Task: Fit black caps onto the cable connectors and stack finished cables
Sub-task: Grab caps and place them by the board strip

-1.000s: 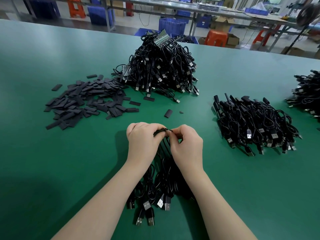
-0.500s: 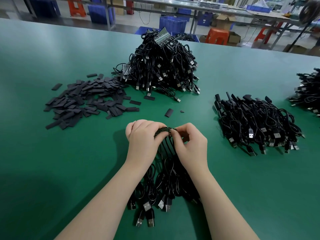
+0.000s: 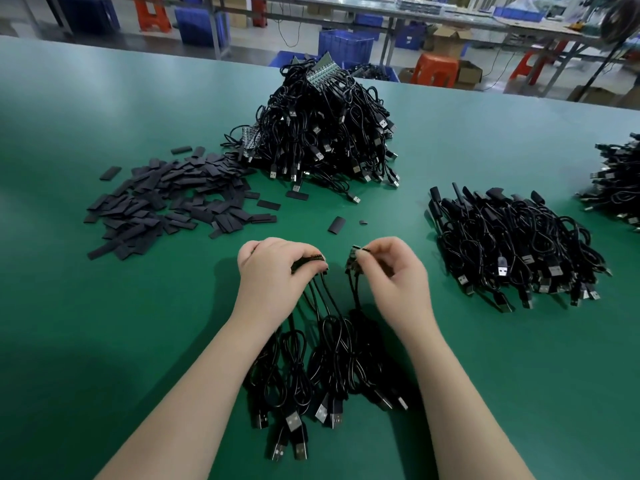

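- The left hand (image 3: 277, 271), just below the centre of the frame, is grasping a row of connector ends (image 3: 311, 263) with its fingers curled over them, and several black cables are hanging down from that grip.
- The right hand (image 3: 394, 271), just right of centre, is pinching a single connector (image 3: 354, 259) between thumb and fingertips; that connector is sitting apart from the left hand's row, with a narrow gap of table between them.
- The bundle of cables (image 3: 329, 368) is lying on the green table (image 3: 104, 341) between the two forearms, its USB plugs pointing toward the bottom of the frame.
- A loose spread of flat black caps (image 3: 166, 199) is lying at the left of the frame, and one stray cap (image 3: 336, 225) is resting just above the hands.
- A tall heap of cables (image 3: 325, 133) is standing at the upper centre, touching the cap spread at its right edge.
- A lower stack of cables (image 3: 516, 244) is lying at the right, well apart from the hands.
- Another cable pile (image 3: 620, 178) is being cut off by the right edge.
- Blue crates (image 3: 346, 46) and orange stools (image 3: 434, 69) are showing beyond the table's far edge.
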A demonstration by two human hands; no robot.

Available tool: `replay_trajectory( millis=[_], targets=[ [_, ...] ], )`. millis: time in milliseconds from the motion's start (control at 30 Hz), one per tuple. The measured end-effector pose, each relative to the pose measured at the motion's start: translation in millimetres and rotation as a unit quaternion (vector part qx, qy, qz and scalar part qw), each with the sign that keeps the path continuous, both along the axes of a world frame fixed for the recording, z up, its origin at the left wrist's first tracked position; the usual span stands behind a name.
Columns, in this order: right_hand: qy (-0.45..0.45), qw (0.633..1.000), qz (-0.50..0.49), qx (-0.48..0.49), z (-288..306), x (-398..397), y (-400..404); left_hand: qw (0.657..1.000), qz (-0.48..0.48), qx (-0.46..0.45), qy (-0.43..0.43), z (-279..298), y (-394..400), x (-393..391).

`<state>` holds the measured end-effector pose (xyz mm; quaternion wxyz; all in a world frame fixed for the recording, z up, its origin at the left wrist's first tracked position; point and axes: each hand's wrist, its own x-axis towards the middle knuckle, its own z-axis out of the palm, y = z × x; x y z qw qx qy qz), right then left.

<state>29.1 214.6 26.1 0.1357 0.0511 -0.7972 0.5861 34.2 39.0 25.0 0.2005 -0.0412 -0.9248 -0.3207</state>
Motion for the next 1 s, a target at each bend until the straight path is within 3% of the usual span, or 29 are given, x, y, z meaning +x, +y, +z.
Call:
replay_trajectory(
  millis=[233,400,500,667,833,900,1000],
  targets=[
    [-0.047,0.995,-0.011,-0.093,1,1,7,0.999,0.004,-0.046,0.019,-1,10,2],
    [-0.024,0.996,0.040,-0.072,3,8,-7,0.994,-0.055,0.098,0.013,5,17,9],
    [-0.020,0.996,0.047,-0.079,5,8,-6,0.969,-0.083,0.229,-0.038,9,18,14],
    [-0.040,0.988,0.093,-0.118,8,7,-3,0.922,-0.122,0.353,-0.100,13,19,14],
    [-0.047,0.986,0.112,-0.114,11,9,-5,0.840,-0.143,0.490,-0.183,13,22,15],
    [-0.042,0.987,0.121,-0.094,11,10,-7,0.823,-0.150,0.507,-0.209,12,22,15],
    [-0.040,0.988,0.134,-0.070,11,12,-10,0.830,-0.181,0.485,-0.207,11,22,14]
  ],
)
